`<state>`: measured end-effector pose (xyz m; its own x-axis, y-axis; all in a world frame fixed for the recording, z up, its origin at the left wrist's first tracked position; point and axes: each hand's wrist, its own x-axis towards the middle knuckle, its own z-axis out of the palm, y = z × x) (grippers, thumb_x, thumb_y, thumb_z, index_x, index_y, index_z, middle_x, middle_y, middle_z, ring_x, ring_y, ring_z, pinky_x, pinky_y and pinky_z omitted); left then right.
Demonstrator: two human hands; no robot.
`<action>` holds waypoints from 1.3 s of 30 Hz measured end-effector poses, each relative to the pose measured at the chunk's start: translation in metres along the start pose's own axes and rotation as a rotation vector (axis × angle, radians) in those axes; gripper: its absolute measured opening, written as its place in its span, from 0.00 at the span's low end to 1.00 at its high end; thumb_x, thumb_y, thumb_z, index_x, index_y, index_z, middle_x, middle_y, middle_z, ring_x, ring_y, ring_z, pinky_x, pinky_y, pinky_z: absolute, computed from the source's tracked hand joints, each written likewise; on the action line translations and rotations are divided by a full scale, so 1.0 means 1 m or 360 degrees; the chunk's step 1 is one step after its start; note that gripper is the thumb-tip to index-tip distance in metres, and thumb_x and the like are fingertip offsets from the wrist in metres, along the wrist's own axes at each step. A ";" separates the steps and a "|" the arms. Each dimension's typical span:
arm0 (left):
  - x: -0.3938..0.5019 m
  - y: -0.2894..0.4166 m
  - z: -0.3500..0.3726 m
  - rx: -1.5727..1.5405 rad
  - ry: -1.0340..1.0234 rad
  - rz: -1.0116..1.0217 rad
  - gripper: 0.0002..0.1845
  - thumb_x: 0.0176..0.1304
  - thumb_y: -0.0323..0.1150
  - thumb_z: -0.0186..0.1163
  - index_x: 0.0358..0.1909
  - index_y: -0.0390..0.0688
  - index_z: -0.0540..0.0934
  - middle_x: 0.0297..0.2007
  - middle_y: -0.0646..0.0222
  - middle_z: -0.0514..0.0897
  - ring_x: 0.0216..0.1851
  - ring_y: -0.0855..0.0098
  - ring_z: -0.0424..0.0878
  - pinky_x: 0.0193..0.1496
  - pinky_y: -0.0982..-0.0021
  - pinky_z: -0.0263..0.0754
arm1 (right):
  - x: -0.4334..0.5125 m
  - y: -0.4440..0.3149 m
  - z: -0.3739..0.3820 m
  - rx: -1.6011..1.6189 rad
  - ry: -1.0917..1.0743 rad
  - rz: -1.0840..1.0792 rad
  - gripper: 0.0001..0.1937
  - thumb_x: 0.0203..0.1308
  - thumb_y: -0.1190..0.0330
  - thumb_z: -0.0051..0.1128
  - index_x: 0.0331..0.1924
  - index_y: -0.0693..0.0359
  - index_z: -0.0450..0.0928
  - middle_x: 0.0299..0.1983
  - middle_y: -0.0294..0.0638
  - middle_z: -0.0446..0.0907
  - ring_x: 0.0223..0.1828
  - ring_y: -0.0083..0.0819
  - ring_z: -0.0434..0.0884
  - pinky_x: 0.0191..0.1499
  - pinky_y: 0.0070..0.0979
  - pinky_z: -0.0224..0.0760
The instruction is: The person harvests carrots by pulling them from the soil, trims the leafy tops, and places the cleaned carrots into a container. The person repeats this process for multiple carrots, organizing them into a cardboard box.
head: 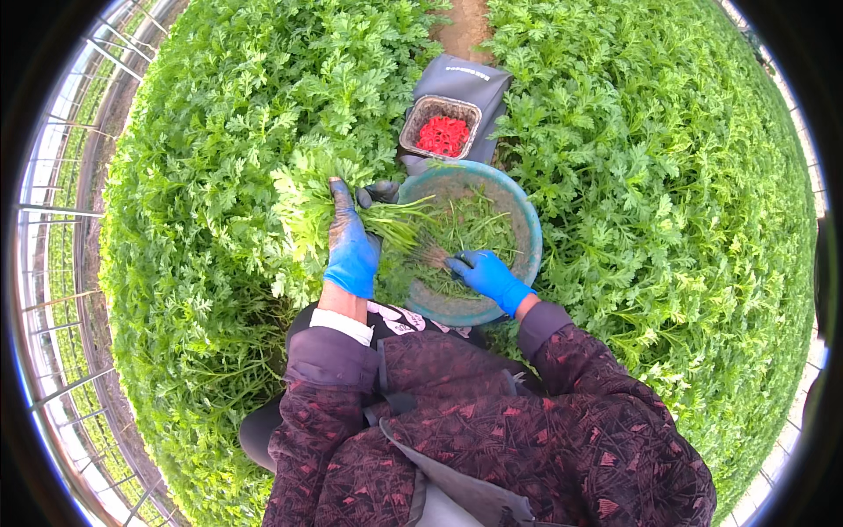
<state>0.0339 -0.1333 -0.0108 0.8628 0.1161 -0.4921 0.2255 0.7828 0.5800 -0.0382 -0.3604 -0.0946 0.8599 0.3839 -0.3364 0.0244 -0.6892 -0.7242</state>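
My left hand [352,230], in a soiled blue glove, is closed around a bunch of leafy greens [303,204], its leaves to the left and its pale stems pointing right. At the root end of that bunch is my right hand [484,273], also blue-gloved, with thumb and fingers pinching the brown roots [429,253]. Both the roots and my right hand are over a round teal basin [532,230], which has loose green leaves and stems [484,221] lying inside it. Whether my right fingers hide a tool cannot be seen.
Beyond the basin, a square plastic tub [407,132] holding small red pieces [443,136] rests on a grey bag [454,76]. Dense leafy plants [658,165] grow on both sides. A strip of bare soil [464,29] runs ahead, and metal greenhouse framing [62,212] stands at the left.
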 end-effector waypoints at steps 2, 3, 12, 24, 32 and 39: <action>-0.006 0.013 0.003 -0.0078 -0.0205 -0.0009 0.30 0.59 0.66 0.53 0.21 0.48 0.65 0.31 0.63 0.79 0.33 0.62 0.77 0.59 0.53 0.70 | 0.002 0.021 0.004 -0.0583 -0.0046 0.0329 0.25 0.63 0.48 0.50 0.29 0.65 0.80 0.27 0.56 0.80 0.32 0.56 0.80 0.36 0.49 0.71; -0.009 0.019 0.004 -0.0111 -0.0275 -0.0012 0.30 0.59 0.66 0.53 0.20 0.48 0.65 0.28 0.65 0.77 0.30 0.63 0.76 0.61 0.52 0.68 | 0.003 0.032 0.004 -0.0497 0.0051 0.0222 0.25 0.63 0.48 0.50 0.29 0.65 0.80 0.27 0.56 0.80 0.32 0.55 0.80 0.37 0.48 0.72; -0.033 0.035 0.020 -0.0416 -0.0950 -0.0049 0.30 0.63 0.64 0.51 0.20 0.47 0.67 0.23 0.71 0.68 0.22 0.74 0.62 0.40 0.67 0.61 | 0.009 0.040 -0.023 -0.0533 0.0285 0.0014 0.21 0.61 0.52 0.54 0.46 0.63 0.79 0.38 0.52 0.82 0.44 0.50 0.80 0.47 0.42 0.73; -0.057 0.035 0.046 -0.0462 -0.1193 -0.0199 0.34 0.63 0.66 0.45 0.37 0.39 0.74 0.29 0.62 0.73 0.26 0.68 0.67 0.47 0.59 0.66 | 0.019 -0.119 -0.091 0.1421 -0.0976 -0.0090 0.32 0.61 0.58 0.61 0.64 0.66 0.65 0.56 0.40 0.76 0.54 0.26 0.75 0.58 0.25 0.68; -0.063 0.029 0.042 -0.0307 -0.0998 -0.0212 0.46 0.59 0.66 0.51 0.64 0.35 0.65 0.47 0.52 0.78 0.35 0.62 0.74 0.52 0.54 0.72 | -0.024 -0.119 -0.058 0.2367 -0.1086 0.0082 0.22 0.64 0.61 0.58 0.58 0.63 0.70 0.45 0.46 0.81 0.38 0.28 0.83 0.40 0.31 0.80; -0.066 -0.013 0.015 -0.0137 -0.0846 -0.0577 0.50 0.56 0.74 0.44 0.67 0.42 0.63 0.62 0.51 0.71 0.60 0.52 0.73 0.61 0.49 0.70 | -0.028 -0.118 -0.130 0.0999 -0.0405 0.0179 0.21 0.65 0.59 0.57 0.55 0.64 0.72 0.35 0.38 0.81 0.25 0.18 0.75 0.25 0.16 0.66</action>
<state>-0.0193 -0.1598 0.0238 0.8500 -0.4660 -0.2458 0.5267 0.7642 0.3724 0.0008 -0.3703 0.0784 0.6916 0.5162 -0.5052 -0.4240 -0.2761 -0.8625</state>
